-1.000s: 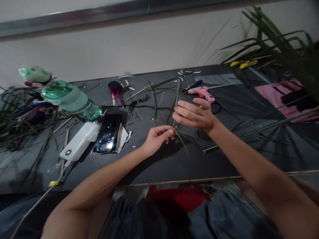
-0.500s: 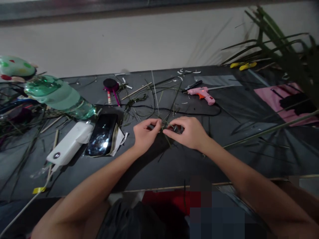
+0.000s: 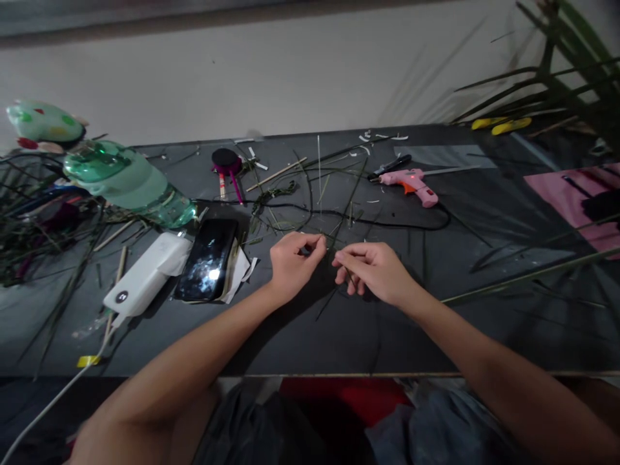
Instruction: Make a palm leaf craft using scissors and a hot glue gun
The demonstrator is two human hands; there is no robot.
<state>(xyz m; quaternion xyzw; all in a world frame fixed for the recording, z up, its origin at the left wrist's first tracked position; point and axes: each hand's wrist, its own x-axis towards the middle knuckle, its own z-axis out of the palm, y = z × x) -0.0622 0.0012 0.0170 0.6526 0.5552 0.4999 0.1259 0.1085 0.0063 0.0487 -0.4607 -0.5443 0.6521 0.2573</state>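
My left hand [image 3: 296, 261] is over the middle of the dark table [image 3: 290, 349], thumb and forefinger pinched on something too thin to make out. Just right of it, my right hand [image 3: 372, 268] has its thumb and forefinger pressed together, the other fingers curled below; what it holds is too small to name. A small gap parts the fingertips. Thin green strips and a black cable [image 3: 368, 223] lie behind the hands. Beyond them are a pink glue gun [image 3: 414, 185] with a lit red dot and a thin light stick [image 3: 276, 174].
At left are a green bottle [image 3: 130, 184], a white power bank [image 3: 148, 271] with a cable, and a black phone [image 3: 208, 258]. A purple item [image 3: 226, 165] stands behind. Long leaves [image 3: 571, 77], yellow handles [image 3: 511, 125] and a pink sheet [image 3: 557, 200] are at right.
My hands have moved slightly apart at the fingertips, and the right hand has turned so its lower fingers show. The view has shifted, so the table things appear farther right.
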